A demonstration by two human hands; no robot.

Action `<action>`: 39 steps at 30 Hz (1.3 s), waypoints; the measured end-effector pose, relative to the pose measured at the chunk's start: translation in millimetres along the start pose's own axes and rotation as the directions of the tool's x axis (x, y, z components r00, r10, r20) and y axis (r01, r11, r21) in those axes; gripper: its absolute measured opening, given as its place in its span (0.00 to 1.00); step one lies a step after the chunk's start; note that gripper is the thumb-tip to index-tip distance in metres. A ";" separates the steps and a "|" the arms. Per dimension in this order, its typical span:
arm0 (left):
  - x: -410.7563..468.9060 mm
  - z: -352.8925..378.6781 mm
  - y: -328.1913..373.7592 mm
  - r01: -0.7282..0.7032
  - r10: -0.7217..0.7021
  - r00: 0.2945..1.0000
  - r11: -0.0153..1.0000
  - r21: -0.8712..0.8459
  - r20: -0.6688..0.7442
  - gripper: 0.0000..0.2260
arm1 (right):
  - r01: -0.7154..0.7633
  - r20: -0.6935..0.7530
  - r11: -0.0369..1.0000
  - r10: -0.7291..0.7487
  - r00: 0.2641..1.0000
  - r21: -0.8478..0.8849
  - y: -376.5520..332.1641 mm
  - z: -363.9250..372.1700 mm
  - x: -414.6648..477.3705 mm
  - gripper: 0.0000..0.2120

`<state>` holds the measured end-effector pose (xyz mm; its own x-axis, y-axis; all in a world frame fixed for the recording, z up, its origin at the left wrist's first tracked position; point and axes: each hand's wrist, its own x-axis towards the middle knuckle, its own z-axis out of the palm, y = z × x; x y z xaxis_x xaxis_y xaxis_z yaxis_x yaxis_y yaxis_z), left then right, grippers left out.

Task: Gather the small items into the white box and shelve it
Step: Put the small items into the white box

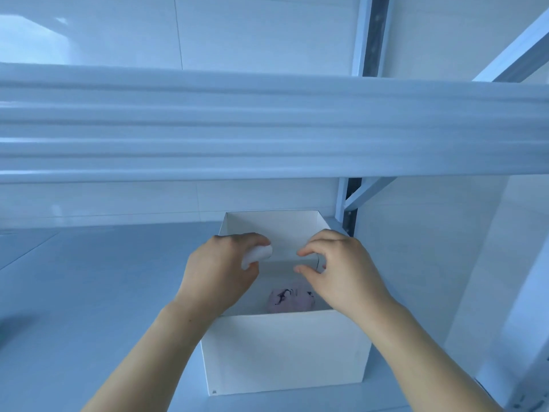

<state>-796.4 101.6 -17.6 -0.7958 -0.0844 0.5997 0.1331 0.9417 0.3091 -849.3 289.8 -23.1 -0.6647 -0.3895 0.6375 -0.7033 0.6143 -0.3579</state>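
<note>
Overhead, the ribbed front edge of an upper shelf (267, 126) ran across the whole view, with a grey upright post (371, 34) behind it at the right. Below lay the lower shelf surface (104, 278), pale and glossy. The white box (282, 352) stood on that surface towards its right end, upright, its top open and its near wall facing the camera. Both forearms reached in from below, and both hands were over the box's opening. The left hand (219, 272) was above the left wall, pinching a small white object (257, 255) between thumb and fingers. The right hand (341, 269) was above the right wall, fingers bent, thumb and forefinger parted, with nothing seen between them. Whether its fingertips touched the box could not be determined. A pinkish item with dark markings (289, 300) lay on the box floor, partly hidden by the hands.
</note>
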 end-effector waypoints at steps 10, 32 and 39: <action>1.4 7.3 -5.1 -0.022 0.010 0.989 0.996 0.081 0.149 0.15 | 0.013 -0.016 1.000 -0.013 1.000 -0.011 -8.7 -7.9 -12.6 0.07; -5.3 0.1 4.6 0.009 0.004 0.963 0.999 -0.047 0.269 0.16 | 0.273 -0.120 0.892 -0.335 0.935 -0.360 -7.0 6.0 -59.3 0.21; -10.5 -1.6 3.6 0.042 -0.032 0.982 0.998 -0.047 0.187 0.16 | 0.232 -0.126 0.878 -0.309 0.943 -0.419 -13.0 22.0 -76.4 0.15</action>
<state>-786.7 105.4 -21.6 -0.8960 -0.0523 0.4409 0.1275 0.9209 0.3683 -794.9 296.4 -82.1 -0.3774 -0.4706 0.7976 -0.6660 0.7363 0.1194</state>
